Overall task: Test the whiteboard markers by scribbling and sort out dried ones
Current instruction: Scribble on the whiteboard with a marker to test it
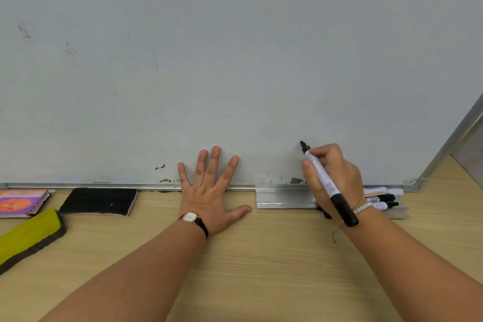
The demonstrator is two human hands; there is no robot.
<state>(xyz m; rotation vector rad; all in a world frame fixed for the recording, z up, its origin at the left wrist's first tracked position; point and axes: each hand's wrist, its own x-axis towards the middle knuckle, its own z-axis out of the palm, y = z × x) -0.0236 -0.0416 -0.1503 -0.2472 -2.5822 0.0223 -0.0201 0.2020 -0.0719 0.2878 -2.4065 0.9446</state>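
- While its black tip points at the whiteboard [235, 60], the marker [328, 185] sits in the right hand [339, 172], low on the board's right part. I can't tell if the tip touches, and no fresh line shows there.
- Handling, my guess: light, stiff plastic barrel, smooth so a bit slippery. The cap looks posted on the back end. I'd hold it on the barrel near the tip, as for writing.
- Right hand: fingers curled, pinching the barrel in a pen grip; bead bracelet [362, 208] on the wrist.
- Left hand [209, 191]: spread flat, fingers straight across the board's bottom edge, palm over the wooden surface [261, 256], holding nothing. Watch [192, 217] on the wrist.
- Just behind the right hand, spare markers [381, 198] lie in the metal tray [282, 198].
- Off left: black eraser [98, 201], yellow-green eraser [28, 232].
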